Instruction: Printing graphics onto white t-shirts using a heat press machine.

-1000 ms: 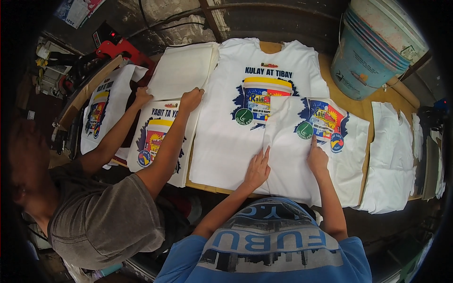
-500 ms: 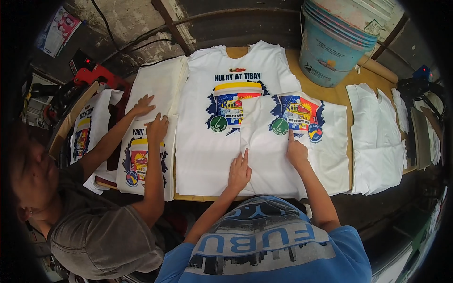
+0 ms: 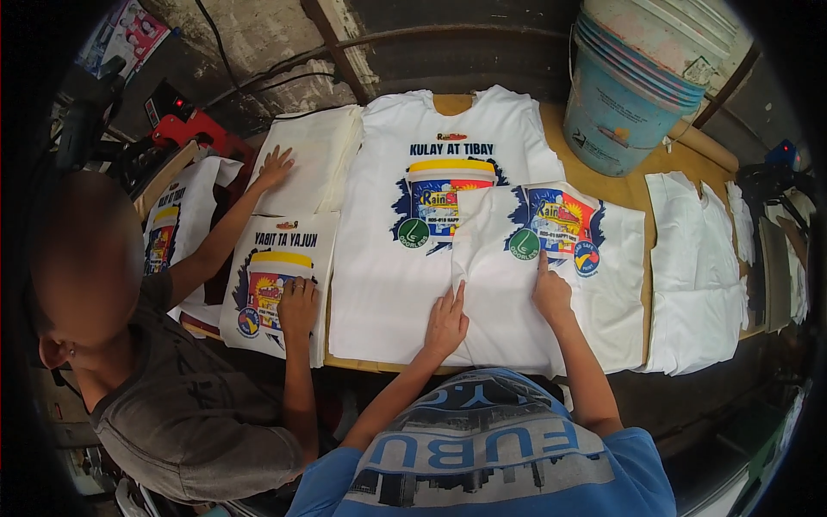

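Note:
My left hand lies open on a white printed shirt, fingers stretched along the creased edge of another white printed piece laid over its lower right. My right hand rests on that piece, index finger stretched out to the lower part of its paint-pail print beside a green round badge, the other fingers curled, holding nothing visible. The shirt below shows a matching pail print and dark lettering. To the left is a printed sheet stack with mirrored lettering, below blank off-white sheets.
A co-worker at left has one hand spread on the blank sheets and the other on the printed sheets. Stacked buckets and a cardboard roll stand or lie behind; white garments lie at right, a red machine at back left.
The co-worker's right hand has moved down onto the printed sheets, the left spread higher on the blank ones. My hands keep their places on the cloth; the view has shifted.

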{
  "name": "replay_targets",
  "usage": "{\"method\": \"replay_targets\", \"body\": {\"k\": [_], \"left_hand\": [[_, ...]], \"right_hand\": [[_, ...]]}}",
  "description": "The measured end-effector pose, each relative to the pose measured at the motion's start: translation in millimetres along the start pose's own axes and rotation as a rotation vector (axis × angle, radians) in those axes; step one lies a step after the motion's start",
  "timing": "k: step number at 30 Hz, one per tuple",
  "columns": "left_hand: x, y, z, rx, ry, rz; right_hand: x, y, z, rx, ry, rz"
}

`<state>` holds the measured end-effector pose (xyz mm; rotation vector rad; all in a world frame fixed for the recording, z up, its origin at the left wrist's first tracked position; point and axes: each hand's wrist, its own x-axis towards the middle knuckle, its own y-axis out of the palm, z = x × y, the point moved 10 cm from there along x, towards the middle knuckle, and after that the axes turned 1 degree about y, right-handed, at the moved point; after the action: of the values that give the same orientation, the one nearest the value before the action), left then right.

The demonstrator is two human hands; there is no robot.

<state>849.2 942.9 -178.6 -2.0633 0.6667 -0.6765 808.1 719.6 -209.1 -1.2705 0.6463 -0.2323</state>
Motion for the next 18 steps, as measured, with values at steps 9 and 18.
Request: {"method": "replay_targets", "body": {"k": [9,18], "left_hand": [[2.0,-7.4,-3.5,-0.061,0.016,-0.055],[2.3,-5.2,-4.8,-0.072,0.041,-0.032]], "right_hand": [[1.4,-1.0,-1.7,-0.003,-0.017,-0.061],[16.2,-9.3,-2.4,0.033,0.028,-0.01]]}}
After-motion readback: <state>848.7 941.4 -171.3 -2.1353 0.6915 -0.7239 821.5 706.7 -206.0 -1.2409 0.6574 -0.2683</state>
